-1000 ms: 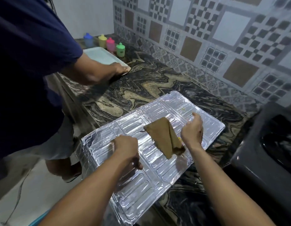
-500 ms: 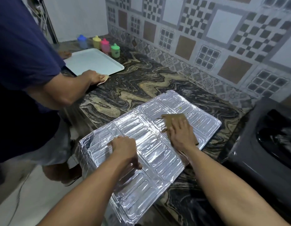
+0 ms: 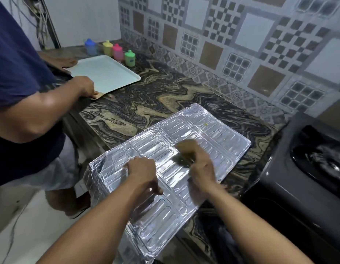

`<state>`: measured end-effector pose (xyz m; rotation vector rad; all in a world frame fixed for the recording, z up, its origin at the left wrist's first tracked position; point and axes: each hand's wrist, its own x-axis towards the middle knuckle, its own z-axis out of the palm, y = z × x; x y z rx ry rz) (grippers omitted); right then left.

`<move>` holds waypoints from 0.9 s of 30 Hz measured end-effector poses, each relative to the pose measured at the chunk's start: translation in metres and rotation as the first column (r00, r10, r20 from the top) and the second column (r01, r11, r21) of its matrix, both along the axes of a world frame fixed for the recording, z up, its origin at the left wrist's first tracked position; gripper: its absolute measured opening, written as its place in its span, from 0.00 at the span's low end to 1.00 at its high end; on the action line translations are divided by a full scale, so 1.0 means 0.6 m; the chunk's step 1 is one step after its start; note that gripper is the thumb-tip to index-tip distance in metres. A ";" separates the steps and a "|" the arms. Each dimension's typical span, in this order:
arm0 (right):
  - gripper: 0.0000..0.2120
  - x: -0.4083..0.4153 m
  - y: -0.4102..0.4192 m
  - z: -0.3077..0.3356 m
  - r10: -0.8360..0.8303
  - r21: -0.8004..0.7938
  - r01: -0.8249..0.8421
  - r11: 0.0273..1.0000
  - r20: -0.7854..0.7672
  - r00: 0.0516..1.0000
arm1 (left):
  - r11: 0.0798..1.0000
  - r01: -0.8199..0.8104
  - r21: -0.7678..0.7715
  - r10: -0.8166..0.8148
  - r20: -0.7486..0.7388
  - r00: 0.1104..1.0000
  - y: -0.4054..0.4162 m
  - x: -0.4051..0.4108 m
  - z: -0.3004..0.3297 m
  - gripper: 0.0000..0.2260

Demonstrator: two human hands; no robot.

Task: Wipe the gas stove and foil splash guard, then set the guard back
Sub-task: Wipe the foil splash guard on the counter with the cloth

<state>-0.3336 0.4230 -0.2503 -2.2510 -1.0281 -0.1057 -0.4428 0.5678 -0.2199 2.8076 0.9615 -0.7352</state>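
Your foil splash guard [image 3: 218, 134] lies flat, ribbed and shiny. Your left hand [image 3: 141, 173] presses it with curled fingers; your right hand [image 3: 200, 166], blurred, now grips the brown cloth [image 3: 184, 149] nearer the guard's middle.

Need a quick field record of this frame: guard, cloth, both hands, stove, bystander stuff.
guard: foil splash guard lying flat on the marble counter, near end overhanging the counter edge
cloth: brown cloth on the guard, under the right hand
left hand: pressing the guard down
right hand: on the cloth, blurred
stove: dark gas stove at right
other: second person's hand at a pale tray; four coloured bottles behind
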 end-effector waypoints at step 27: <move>0.29 -0.028 -0.017 -0.046 -0.430 -0.547 0.348 0.761 -0.024 0.902 | 0.986 -0.056 -0.157 0.079 0.144 0.986 -0.014 0.028 -0.047 0.64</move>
